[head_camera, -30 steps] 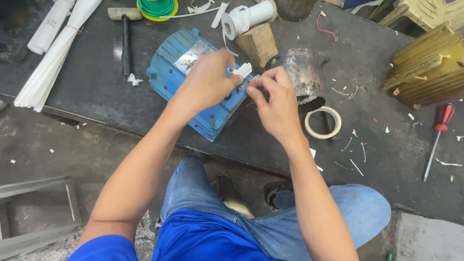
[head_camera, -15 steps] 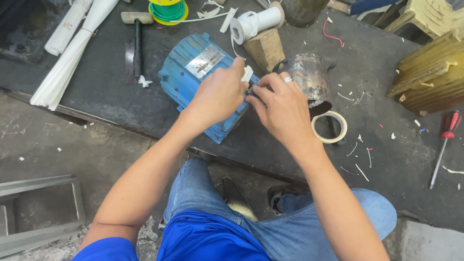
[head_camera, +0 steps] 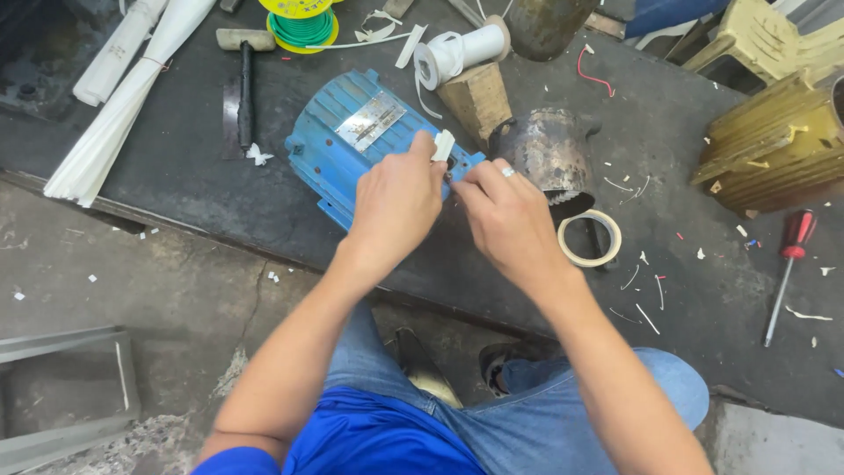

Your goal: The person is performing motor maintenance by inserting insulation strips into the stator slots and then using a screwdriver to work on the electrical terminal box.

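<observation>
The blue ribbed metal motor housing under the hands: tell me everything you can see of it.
The blue ribbed metal motor housing lies on its side on the dark workbench, long axis slanting from upper left to lower right. Cooling fins run along its painted body, and a shiny silver plate sits on top. The left hand covers its near end, pinching a small white strip; the right hand works beside it at the same end.

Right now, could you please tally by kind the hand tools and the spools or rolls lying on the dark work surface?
Hammer: 1
Red-handled screwdriver: 1
Spool of green wire: 1
Spool of white tape: 1
Roll of beige tape: 1
Total: 5
</observation>
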